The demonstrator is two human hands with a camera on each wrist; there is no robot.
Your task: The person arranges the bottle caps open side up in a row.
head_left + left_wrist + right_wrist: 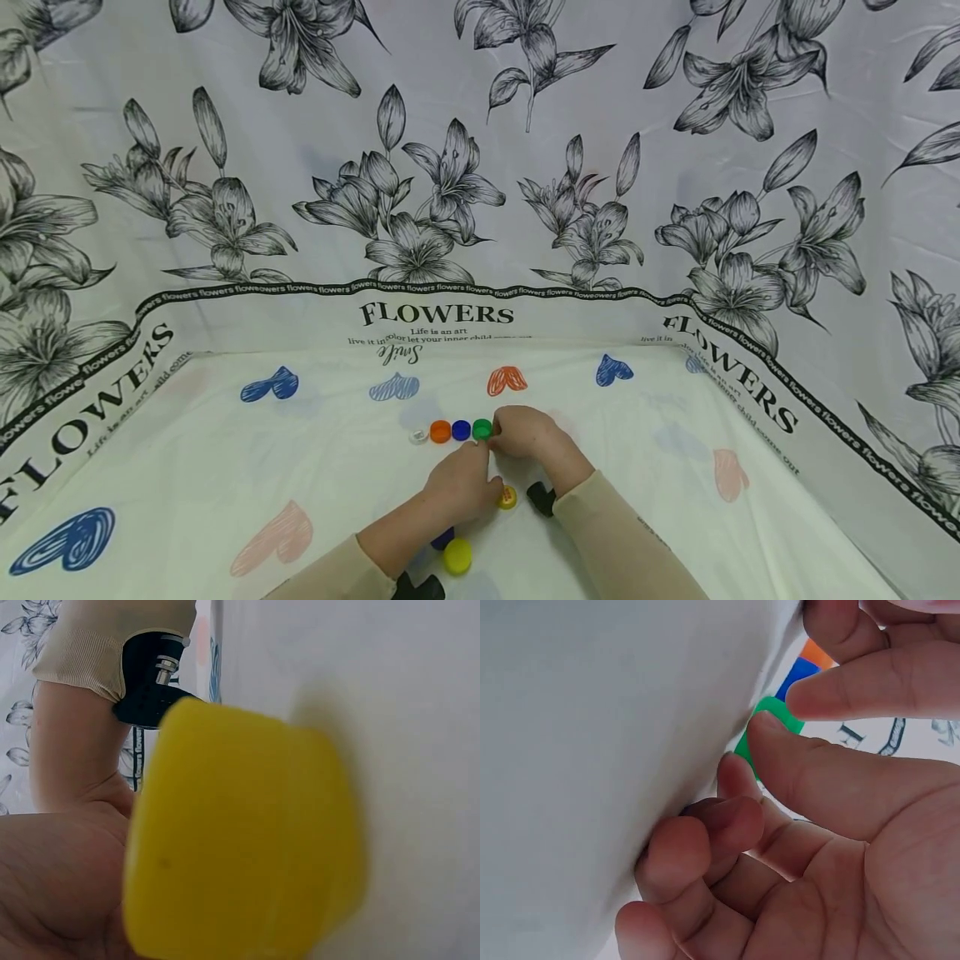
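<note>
Take the green bottle cap [482, 429] as your reference: it rests on the cloth-covered surface [187, 450] at the right end of a row. Your right hand [528, 433] pinches it between thumb and finger — a low side grip that probably steadies it and leaves the top uncovered. Your left hand [465, 483] points one straight finger at the green bottle cap, presumably as a guide; whether it touches cannot be confirmed. Left of the green bottle cap stand, in order, the blue bottle cap [461, 430], orange bottle cap [440, 431] and white bottle cap [418, 436], set close together, apparently for alignment. On your side of the green bottle cap lie the small yellow cap [507, 497], beside your left hand, and farther back the large yellow cap [457, 557]. Your left wrist partly covers a dark blue cap [444, 537] there — allow clearance.
</note>
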